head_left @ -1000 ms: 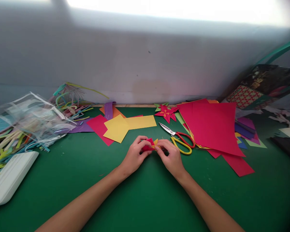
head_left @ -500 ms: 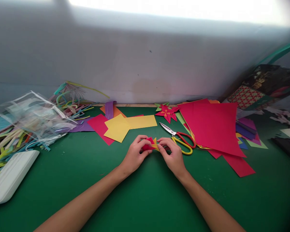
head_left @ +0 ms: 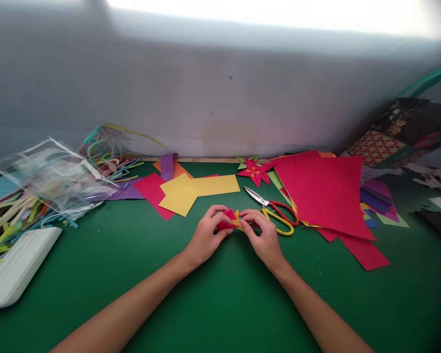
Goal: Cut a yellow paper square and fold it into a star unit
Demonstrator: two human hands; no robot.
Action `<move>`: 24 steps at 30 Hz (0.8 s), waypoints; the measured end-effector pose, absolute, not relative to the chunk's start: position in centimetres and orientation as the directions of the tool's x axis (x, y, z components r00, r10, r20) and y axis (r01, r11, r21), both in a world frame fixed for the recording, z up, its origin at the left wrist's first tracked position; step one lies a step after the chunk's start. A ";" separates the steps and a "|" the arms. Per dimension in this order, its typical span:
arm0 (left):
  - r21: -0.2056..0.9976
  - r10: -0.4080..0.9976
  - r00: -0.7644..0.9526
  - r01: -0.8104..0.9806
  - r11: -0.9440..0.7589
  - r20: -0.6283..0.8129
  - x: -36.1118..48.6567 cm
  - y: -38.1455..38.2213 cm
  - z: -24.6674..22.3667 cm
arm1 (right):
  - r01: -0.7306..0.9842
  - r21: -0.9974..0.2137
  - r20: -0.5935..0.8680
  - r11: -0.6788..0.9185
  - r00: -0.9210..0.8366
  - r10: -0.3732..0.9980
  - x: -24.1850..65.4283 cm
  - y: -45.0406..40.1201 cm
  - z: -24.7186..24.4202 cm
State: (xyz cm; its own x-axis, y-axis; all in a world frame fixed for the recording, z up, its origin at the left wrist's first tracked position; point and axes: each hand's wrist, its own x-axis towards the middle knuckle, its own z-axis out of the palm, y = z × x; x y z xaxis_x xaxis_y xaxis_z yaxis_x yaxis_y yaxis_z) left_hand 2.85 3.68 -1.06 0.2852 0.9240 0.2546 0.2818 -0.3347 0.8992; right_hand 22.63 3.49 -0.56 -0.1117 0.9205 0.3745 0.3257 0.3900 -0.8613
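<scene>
Between my hands is a small piece of folded paper (head_left: 227, 225), red on the left with yellow points on the right. My left hand (head_left: 208, 234) is closed around the red part, thumb below and fingers above. The yellow end is pinched between thumb and fingers of my right hand (head_left: 260, 234). Part of the folds is hidden behind my fingers. Just beyond my right hand lie scissors (head_left: 275, 208) with one red and one yellow handle loop. A red paper flower (head_left: 255, 171) with green tips rests behind the scissors.
Yellow paper (head_left: 180, 195) and red paper (head_left: 152, 192) lie at back left. Large red sheets (head_left: 323, 196) are stacked on the right. Clear plastic bags (head_left: 55, 171), coloured strips (head_left: 25, 215) and a white device (head_left: 20, 269) occupy the left. A wall (head_left: 220, 93) closes off the back.
The folded paper stays between both hands, with hardly any shift of the fingers. The whole view has drifted very slightly.
</scene>
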 end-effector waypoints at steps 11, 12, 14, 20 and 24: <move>0.888 0.912 0.294 0.276 -0.368 0.286 2.8 3.6 -0.9 | 0.322 -0.857 0.388 0.401 -0.108 0.915 22.6 3.5 -0.7; 0.891 0.913 0.291 0.272 -0.365 0.285 2.8 3.6 -0.9 | 0.322 -0.858 0.387 0.400 -0.107 0.916 22.6 3.5 -0.7; 0.893 0.914 0.289 0.267 -0.361 0.283 2.8 3.6 -0.8 | 0.314 -0.864 0.378 0.393 -0.110 0.919 22.6 3.5 -0.8; 0.893 0.916 0.283 0.270 -0.360 0.284 2.9 3.6 -0.8 | 0.319 -0.863 0.370 0.392 -0.129 0.920 22.6 3.5 -0.7; 0.936 0.955 0.172 0.221 -0.276 0.241 3.1 3.5 -1.0 | 0.403 -0.830 0.405 0.385 -0.039 0.913 22.5 3.2 -0.3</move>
